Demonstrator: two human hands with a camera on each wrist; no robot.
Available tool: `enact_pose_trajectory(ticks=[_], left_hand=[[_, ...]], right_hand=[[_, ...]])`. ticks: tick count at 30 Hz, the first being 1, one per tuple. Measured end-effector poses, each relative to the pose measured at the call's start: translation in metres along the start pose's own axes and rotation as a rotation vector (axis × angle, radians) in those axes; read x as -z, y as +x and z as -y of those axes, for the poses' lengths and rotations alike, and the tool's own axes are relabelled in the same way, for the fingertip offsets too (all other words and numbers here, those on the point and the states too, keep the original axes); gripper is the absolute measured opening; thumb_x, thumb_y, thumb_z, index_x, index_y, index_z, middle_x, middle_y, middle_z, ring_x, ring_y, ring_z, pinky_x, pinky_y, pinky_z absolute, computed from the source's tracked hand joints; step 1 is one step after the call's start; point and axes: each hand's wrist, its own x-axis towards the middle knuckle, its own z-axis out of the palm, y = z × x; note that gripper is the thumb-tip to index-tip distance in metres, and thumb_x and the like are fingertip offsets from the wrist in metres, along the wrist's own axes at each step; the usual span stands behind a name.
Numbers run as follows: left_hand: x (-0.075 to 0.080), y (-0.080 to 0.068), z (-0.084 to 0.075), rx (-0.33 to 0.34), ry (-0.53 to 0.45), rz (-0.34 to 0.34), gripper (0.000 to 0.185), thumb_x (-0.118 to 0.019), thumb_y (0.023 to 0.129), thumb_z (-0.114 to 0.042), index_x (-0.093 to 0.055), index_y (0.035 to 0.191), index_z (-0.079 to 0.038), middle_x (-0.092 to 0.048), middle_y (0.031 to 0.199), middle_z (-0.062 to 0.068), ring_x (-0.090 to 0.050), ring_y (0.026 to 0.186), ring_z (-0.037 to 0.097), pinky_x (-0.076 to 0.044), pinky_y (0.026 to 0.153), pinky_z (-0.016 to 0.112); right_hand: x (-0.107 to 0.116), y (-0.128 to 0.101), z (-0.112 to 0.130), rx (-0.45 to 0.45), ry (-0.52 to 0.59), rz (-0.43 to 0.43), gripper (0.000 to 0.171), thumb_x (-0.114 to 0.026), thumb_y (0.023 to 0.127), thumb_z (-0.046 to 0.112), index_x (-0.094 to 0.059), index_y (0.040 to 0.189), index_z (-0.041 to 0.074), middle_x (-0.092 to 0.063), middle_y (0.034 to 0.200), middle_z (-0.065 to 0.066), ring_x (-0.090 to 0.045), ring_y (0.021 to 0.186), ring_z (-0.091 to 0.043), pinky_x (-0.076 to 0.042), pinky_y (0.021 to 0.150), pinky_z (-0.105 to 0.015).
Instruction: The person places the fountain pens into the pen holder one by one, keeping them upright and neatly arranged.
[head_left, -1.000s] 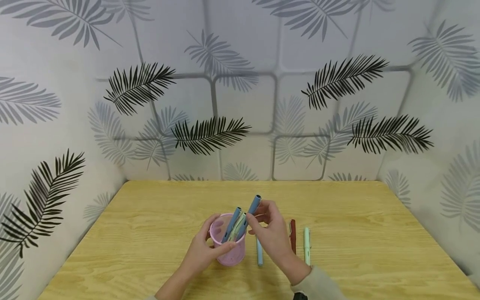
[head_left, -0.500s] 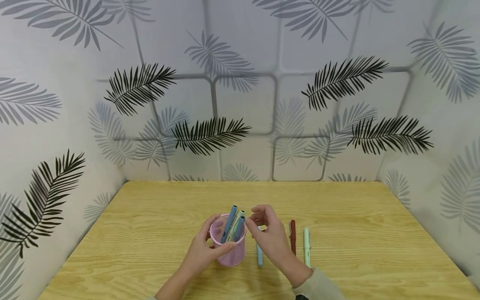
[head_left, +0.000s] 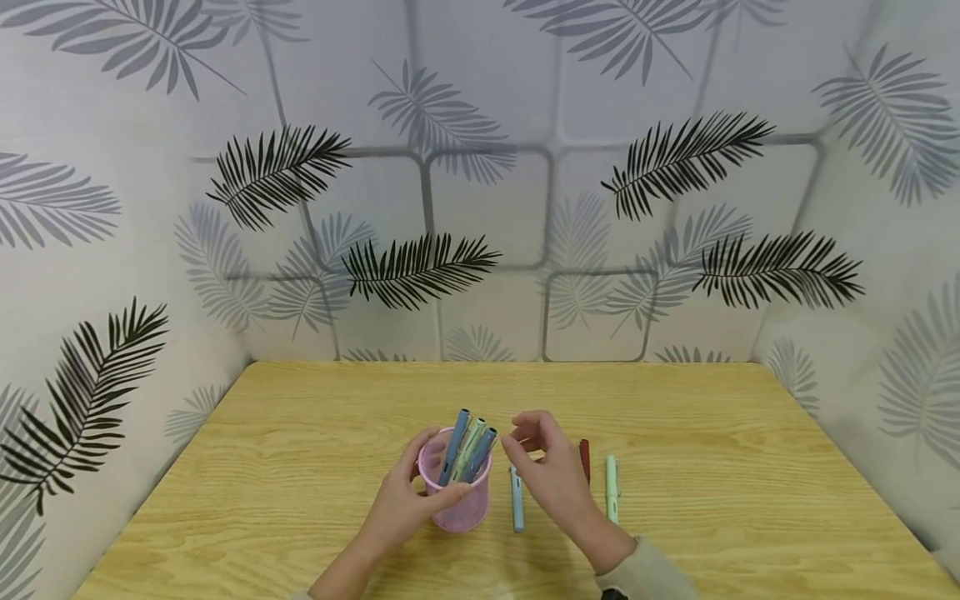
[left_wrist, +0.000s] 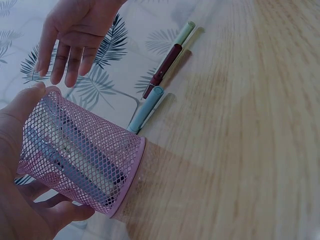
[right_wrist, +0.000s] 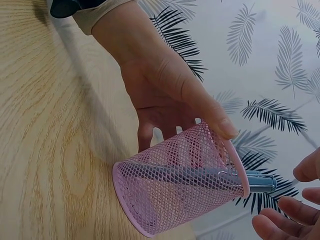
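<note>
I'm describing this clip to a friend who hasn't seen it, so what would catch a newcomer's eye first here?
First, the pink wire-mesh pen cup near the front of the pale wooden table, gripped by the left hand and holding three capped pens. The right hand hovers beside it, empty. Under and past that hand lie a light blue pen, a dark red pen and a mint green pen.

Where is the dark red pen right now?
In the head view the dark red pen lies flat on the wooden table, partly hidden behind the right hand, between the light blue pen and the mint green pen.
</note>
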Motion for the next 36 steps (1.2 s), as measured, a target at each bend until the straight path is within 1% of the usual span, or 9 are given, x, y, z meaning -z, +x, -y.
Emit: enact_pose_trajectory(ticks=[6, 9, 12, 16, 19, 22, 25, 28, 36], left_hand=[[0.000, 0.000, 0.001, 0.008, -0.001, 0.005, 0.076, -0.078, 0.076, -0.019, -0.037, 0.140, -0.017, -0.047, 0.132, 0.012, -0.049, 0.113, 0.033, -0.050, 0.083, 0.040], [0.000, 0.000, 0.002, 0.011, 0.005, 0.008, 0.077, -0.078, 0.077, -0.021, -0.036, 0.141, -0.017, -0.047, 0.133, 0.012, -0.049, 0.113, 0.032, -0.050, 0.083, 0.040], [0.000, 0.001, 0.004, 0.002, 0.002, 0.009, 0.077, -0.078, 0.076, -0.022, -0.036, 0.141, -0.016, -0.046, 0.133, 0.012, -0.049, 0.113, 0.032, -0.050, 0.083, 0.039], [0.000, 0.006, 0.018, -0.004, 0.000, 0.002, 0.078, -0.079, 0.076, -0.023, -0.036, 0.141, -0.019, -0.047, 0.133, 0.009, -0.049, 0.113, 0.030, -0.051, 0.081, 0.038], [-0.001, 0.010, 0.031, -0.002, 0.010, -0.006, 0.078, -0.080, 0.075, -0.026, -0.037, 0.140, -0.025, -0.047, 0.133, 0.004, -0.050, 0.113, 0.028, -0.051, 0.081, 0.036], [-0.001, 0.012, 0.036, -0.009, 0.016, -0.012, 0.078, -0.080, 0.074, -0.029, -0.037, 0.139, -0.029, -0.048, 0.132, 0.002, -0.050, 0.113, 0.026, -0.051, 0.081, 0.035], [-0.001, 0.013, 0.038, -0.014, 0.018, -0.015, 0.078, -0.080, 0.073, -0.032, -0.037, 0.138, -0.031, -0.048, 0.132, 0.002, -0.050, 0.114, 0.027, -0.051, 0.081, 0.035], [-0.001, 0.013, 0.037, -0.014, 0.021, -0.015, 0.079, -0.080, 0.072, -0.033, -0.037, 0.138, -0.031, -0.048, 0.132, 0.002, -0.050, 0.114, 0.027, -0.051, 0.081, 0.035], [-0.001, 0.013, 0.035, -0.005, 0.013, -0.010, 0.079, -0.080, 0.073, -0.033, -0.037, 0.138, -0.031, -0.047, 0.133, 0.002, -0.049, 0.115, 0.028, -0.051, 0.081, 0.036]], right_hand=[[0.003, 0.000, -0.003, -0.008, -0.015, -0.009, 0.019, -0.061, 0.088, 0.000, -0.056, 0.106, 0.001, -0.060, 0.091, -0.012, -0.059, 0.081, -0.028, -0.051, 0.059, -0.024], [0.004, 0.003, -0.015, -0.022, -0.002, -0.011, 0.019, -0.062, 0.088, 0.002, -0.056, 0.107, 0.002, -0.060, 0.092, -0.012, -0.058, 0.081, -0.028, -0.051, 0.059, -0.025], [0.005, 0.007, -0.031, -0.028, -0.003, -0.014, 0.021, -0.062, 0.089, 0.005, -0.056, 0.108, 0.003, -0.060, 0.094, -0.010, -0.059, 0.081, -0.025, -0.051, 0.059, -0.025], [0.007, 0.009, -0.042, -0.038, -0.013, -0.014, 0.021, -0.063, 0.089, 0.009, -0.057, 0.109, 0.007, -0.061, 0.094, -0.007, -0.059, 0.079, -0.020, -0.051, 0.059, -0.025], [0.010, 0.007, -0.037, -0.038, -0.010, -0.017, 0.020, -0.063, 0.089, 0.007, -0.057, 0.108, 0.006, -0.060, 0.093, -0.008, -0.059, 0.079, -0.022, -0.052, 0.058, -0.025], [0.014, 0.004, -0.024, -0.028, -0.018, -0.026, 0.018, -0.062, 0.088, 0.002, -0.057, 0.105, 0.002, -0.059, 0.092, -0.010, -0.059, 0.079, -0.026, -0.051, 0.058, -0.025], [0.017, 0.000, -0.010, -0.027, -0.032, -0.036, 0.016, -0.060, 0.088, -0.001, -0.057, 0.104, 0.000, -0.059, 0.092, -0.013, -0.059, 0.079, -0.028, -0.051, 0.058, -0.024], [0.020, -0.001, -0.007, -0.037, -0.040, -0.049, 0.014, -0.060, 0.089, 0.000, -0.057, 0.103, -0.001, -0.059, 0.091, -0.013, -0.059, 0.078, -0.028, -0.052, 0.058, -0.025], [0.027, -0.001, -0.011, -0.056, -0.046, -0.055, 0.014, -0.059, 0.089, 0.000, -0.057, 0.103, -0.001, -0.058, 0.092, -0.014, -0.059, 0.078, -0.031, -0.054, 0.059, -0.029]])
